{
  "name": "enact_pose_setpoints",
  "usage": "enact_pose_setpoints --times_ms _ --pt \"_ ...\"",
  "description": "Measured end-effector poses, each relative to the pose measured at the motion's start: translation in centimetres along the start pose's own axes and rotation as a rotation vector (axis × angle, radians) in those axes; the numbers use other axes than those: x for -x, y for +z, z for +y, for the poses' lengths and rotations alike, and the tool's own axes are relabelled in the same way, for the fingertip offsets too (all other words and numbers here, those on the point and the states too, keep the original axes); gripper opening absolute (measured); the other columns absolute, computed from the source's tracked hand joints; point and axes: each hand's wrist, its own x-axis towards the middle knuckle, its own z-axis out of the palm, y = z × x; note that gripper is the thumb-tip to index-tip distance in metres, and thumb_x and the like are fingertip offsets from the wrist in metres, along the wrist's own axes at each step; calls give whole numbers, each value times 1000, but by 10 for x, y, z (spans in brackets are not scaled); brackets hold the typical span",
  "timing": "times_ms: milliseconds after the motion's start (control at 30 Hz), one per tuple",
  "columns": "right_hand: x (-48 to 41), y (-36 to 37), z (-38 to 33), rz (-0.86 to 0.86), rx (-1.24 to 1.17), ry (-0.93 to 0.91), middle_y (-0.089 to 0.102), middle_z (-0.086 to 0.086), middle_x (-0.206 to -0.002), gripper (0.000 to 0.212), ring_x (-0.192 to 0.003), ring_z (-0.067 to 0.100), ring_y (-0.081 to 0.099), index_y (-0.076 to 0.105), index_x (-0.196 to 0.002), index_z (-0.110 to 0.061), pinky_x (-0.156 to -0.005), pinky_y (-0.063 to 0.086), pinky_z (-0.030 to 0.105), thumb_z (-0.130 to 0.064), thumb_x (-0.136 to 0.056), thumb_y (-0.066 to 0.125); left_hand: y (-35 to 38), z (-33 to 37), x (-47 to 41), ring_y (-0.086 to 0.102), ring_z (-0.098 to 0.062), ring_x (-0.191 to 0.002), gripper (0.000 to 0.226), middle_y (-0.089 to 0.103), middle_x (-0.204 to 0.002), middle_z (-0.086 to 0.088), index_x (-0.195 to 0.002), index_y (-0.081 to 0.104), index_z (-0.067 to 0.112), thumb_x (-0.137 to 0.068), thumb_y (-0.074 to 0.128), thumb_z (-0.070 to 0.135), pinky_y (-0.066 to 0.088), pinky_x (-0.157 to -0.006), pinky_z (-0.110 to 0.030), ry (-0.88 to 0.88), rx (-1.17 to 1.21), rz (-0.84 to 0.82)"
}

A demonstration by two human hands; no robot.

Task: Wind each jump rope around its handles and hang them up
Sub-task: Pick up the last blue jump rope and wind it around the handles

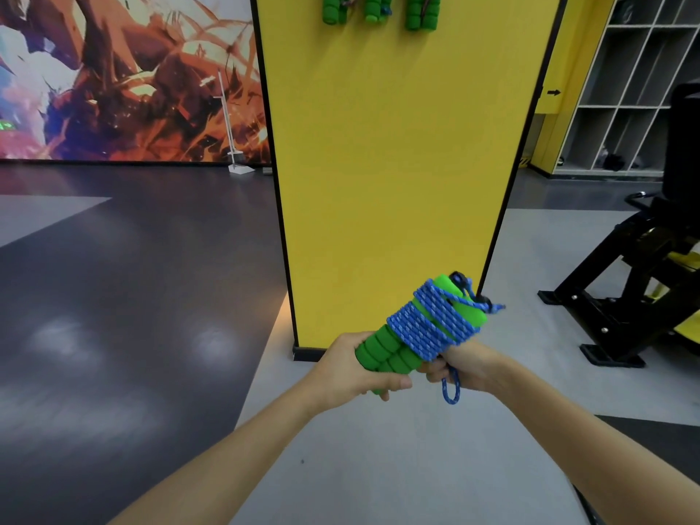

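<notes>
Before the pillar [397, 164], low and just right of its foot: two green foam handles [382, 352], side by side, tilted up and rightward toward the pillar's right edge. Wound about their upper half, blue rope [428, 325] in many close turns, a few crossing slantwise near the top. At the top ends, black caps [458, 277], with short rope tails beside them.

Held at the bare lower ends by the left hand [352, 369], fingers and thumb curled full round both handles. Just right of it, under the windings, the right hand [464, 367], fingers curled tight, pinching a short loop [450, 392] of the rope, hanging down below the knuckles.

High on the pillar's face, at the top edge: three more green bundles [380, 9], hanging side by side, cut off above.

Left of the pillar, a wall mural [113, 77] in orange and purple; against it, near the pillar's left edge, a white dustpan [236, 166] with a long upright pole. Right of the pillar, grey cubby shelves [636, 89] and, nearer, a black machine [644, 282] with yellow parts, standing on grey floor [378, 449].
</notes>
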Motion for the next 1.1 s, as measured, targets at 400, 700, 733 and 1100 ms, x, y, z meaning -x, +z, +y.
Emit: enact_pose_setpoints --times_ms 400,700,733,1100 --pt "5 14 3 352 338 -421 52 -1 -75 3 -45 16 34 63 -88 -18 -41 26 23 -16 -90 62 6 0 -4 61 -16 -57 16 68 -71 -6 -88 65 14 -81 73 26 38 -48 -21 -165 298 186" --pt "9 19 -7 309 512 -231 51 1 -58 26 -53 15 43 56 -76 -15 -52 37 27 -29 -96 50 13 -12 -6 65 -15 -62 22 70 -73 -3 -94 64 14 -84 70 33 40 -51 -20 -189 252 287" --pt "9 20 -8 294 493 -203 49 2 -57 26 -52 14 40 56 -77 -13 -50 35 25 -29 -97 49 14 -14 -6 65 -14 -62 21 70 -73 -2 -93 65 14 -84 71 32 40 -51 -20 -188 234 305" --pt "15 24 -26 310 364 -136 63 2 -69 21 -50 5 53 63 -82 -5 -50 43 18 -20 -94 56 16 -12 -16 50 -13 -64 24 56 -76 -1 -93 63 15 -79 71 33 35 -57 -22 -334 460 316"
